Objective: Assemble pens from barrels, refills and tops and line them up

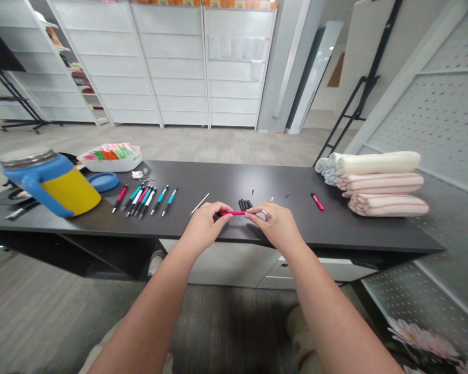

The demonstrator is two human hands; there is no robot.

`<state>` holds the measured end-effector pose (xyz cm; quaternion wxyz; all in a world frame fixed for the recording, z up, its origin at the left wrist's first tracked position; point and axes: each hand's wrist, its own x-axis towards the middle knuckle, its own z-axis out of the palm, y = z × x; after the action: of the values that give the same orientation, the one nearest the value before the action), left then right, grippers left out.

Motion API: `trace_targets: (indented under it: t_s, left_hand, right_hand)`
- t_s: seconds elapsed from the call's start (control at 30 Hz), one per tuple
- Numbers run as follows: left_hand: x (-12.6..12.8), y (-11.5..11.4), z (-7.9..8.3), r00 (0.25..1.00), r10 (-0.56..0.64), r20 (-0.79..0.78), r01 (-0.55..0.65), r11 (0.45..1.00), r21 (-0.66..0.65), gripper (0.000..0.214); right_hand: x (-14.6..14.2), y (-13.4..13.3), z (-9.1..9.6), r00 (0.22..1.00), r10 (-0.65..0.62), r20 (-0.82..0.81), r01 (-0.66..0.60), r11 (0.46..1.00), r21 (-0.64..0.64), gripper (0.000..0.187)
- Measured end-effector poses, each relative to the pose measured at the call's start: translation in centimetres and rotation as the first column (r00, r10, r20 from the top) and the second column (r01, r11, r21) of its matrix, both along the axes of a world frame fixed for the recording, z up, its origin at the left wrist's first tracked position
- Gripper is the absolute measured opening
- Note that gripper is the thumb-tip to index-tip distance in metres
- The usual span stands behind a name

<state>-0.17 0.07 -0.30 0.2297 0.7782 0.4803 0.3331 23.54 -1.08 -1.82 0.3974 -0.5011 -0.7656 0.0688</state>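
A slim red pen barrel [238, 213] is held level over the front of the dark table, between both hands. My left hand [203, 224] pinches its left end, where a black part shows. Thumb and fingers of my right hand [277, 224] close on the other end; a small pale piece by those fingers is too small to name. Just behind lie several black rubber grips [245, 204]. A thin white refill [199, 203] rests left of my left hand. Small metal bits [252, 191] are scattered beyond, and a red pen part [317, 201] lies farther right.
Several pens [142, 200] lie in a group on the left. Beyond them stand a blue-and-yellow mug [64, 184], a blue lid [103, 181] and a white tray [113, 163] of colourful packets. Rolled towels [386, 184] are stacked at the right end of the table [374, 228].
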Motion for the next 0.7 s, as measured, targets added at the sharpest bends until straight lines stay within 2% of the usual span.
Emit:
trace_targets:
  t_s: [0.13, 0.4, 0.47, 0.57, 0.7]
  left_hand:
    - [0.0, -0.1, 0.2, 0.999, -0.034, -0.015, 0.034, 0.999, 0.023, 0.013]
    - [0.2, -0.3, 0.4, 0.987, -0.151, -0.057, 0.154, 0.987, 0.041, 0.012]
    - [0.1, -0.1, 0.4, 0.993, -0.117, 0.005, 0.117, 0.993, 0.005, 0.016]
    - [-0.2, 0.2, 0.4, 0.992, -0.014, 0.125, 0.024, 0.997, -0.080, 0.023]
    - [-0.3, 0.4, 0.2, 0.985, 0.023, 0.173, -0.004, 0.994, -0.108, 0.024]
  right_hand:
    - [-0.1, -0.2, 0.1, 1.000, 0.017, 0.005, -0.017, 1.000, -0.003, 0.007]
    - [0.0, -0.4, 0.1, 0.997, -0.017, -0.072, 0.014, 0.999, -0.043, 0.027]
    - [-0.1, -0.6, 0.3, 0.993, -0.042, -0.109, 0.037, 0.998, -0.053, 0.034]
    - [-0.1, -1.0, 0.6, 0.984, -0.072, -0.165, 0.062, 0.996, -0.068, 0.032]
    - [0.1, -1.0, 0.5, 0.981, -0.022, -0.195, 0.015, 0.999, -0.042, 0.030]
